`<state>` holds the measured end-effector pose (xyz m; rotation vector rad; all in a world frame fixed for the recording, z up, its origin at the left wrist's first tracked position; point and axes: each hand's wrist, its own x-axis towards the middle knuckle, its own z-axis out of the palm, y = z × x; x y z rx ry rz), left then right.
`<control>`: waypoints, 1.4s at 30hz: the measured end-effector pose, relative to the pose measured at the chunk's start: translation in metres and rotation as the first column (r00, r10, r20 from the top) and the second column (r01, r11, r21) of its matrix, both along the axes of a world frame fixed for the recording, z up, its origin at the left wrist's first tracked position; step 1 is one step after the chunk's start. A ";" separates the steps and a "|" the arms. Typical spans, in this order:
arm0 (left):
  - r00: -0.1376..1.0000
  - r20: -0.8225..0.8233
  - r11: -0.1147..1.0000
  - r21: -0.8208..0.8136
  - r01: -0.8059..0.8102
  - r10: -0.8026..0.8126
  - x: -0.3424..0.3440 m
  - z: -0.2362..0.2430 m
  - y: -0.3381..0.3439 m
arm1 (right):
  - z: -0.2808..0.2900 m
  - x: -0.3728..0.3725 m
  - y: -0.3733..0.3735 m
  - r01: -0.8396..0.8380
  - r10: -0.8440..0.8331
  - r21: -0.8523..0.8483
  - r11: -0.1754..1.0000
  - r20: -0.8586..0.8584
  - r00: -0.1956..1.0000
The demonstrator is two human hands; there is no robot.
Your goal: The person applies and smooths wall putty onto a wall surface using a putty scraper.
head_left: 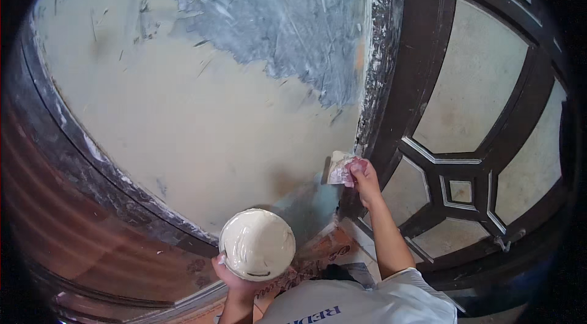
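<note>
My left hand [232, 276] is wrapped round the lower left side of a round tub [224, 230]. Creamy white filler [260, 244] lies smooth and wet inside it, with a short dark mark close to the near edge. Off to the right, my right hand [365, 180] grips a putty knife [338, 169] smeared with filler. Its blade sits at the right border of the wall [208, 122], beside the dark door frame; whether it touches the surface I cannot tell. Pale cream covers much of that wall, while a rough grey-blue patch [275, 24] spreads across the upper part.
A dark panelled door [422, 79] with pale inset panes stands to the right, a metal handle [502, 243] low on it. Along the left runs a dark, paint-spotted frame [116, 171] beside a glossy brown surface [98, 220]. Printed brown sheeting [330, 244] lies on the floor.
</note>
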<state>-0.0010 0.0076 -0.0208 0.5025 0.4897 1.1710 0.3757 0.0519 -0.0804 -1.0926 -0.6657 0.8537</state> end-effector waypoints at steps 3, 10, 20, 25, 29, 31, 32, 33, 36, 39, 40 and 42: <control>0.994 0.045 0.995 -0.030 -0.099 0.100 0.009 -0.005 0.002 | 0.014 0.012 0.018 0.028 -0.026 0.019 0.999 -0.082 0.996; 0.994 0.078 0.997 0.011 -0.078 0.077 0.034 0.003 -0.004 | 0.031 0.037 0.076 0.031 -0.026 0.144 0.989 -0.033 0.999; 0.991 -0.019 0.988 0.074 -0.134 0.135 0.061 0.009 -0.007 | -0.051 0.027 0.075 0.159 -0.184 -0.093 0.983 -0.422 0.887; 0.995 -0.010 0.994 0.034 -0.099 0.100 0.073 0.008 -0.003 | -0.026 0.029 0.081 0.136 -0.107 0.110 0.985 -0.239 0.965; 0.993 -0.041 0.993 0.039 -0.109 0.110 0.078 0.011 -0.002 | 0.023 0.019 0.090 0.046 -0.076 0.179 0.983 0.164 0.984; 0.993 -0.037 0.993 0.040 -0.107 0.109 0.084 0.013 -0.004 | 0.006 0.030 0.099 0.186 -0.204 0.105 0.977 0.202 0.958; 0.995 -0.033 0.995 0.040 -0.094 0.095 0.085 0.011 -0.004 | -0.012 0.039 0.103 0.182 -0.178 0.065 0.981 -0.056 0.982; 0.996 -0.028 0.996 0.042 -0.084 0.085 0.086 0.010 -0.004 | -0.031 0.045 0.101 0.187 -0.183 0.067 0.980 -0.055 0.982; 0.997 -0.008 0.994 0.069 -0.080 0.081 0.090 0.016 -0.004 | -0.050 0.038 0.079 0.227 -0.243 -0.093 0.970 -0.468 0.849; 0.997 0.003 0.996 0.033 -0.083 0.083 0.084 0.011 -0.005 | -0.022 0.031 0.074 0.133 -0.124 0.009 0.991 -0.315 0.941; 0.996 -0.003 0.995 0.028 -0.092 0.092 0.084 0.009 -0.005 | -0.021 0.032 0.083 0.120 -0.091 0.136 0.983 -0.204 0.975; 0.993 0.002 0.993 0.027 -0.117 0.117 0.080 0.007 -0.005 | 0.023 0.014 0.088 0.114 -0.110 0.160 0.980 -0.033 0.993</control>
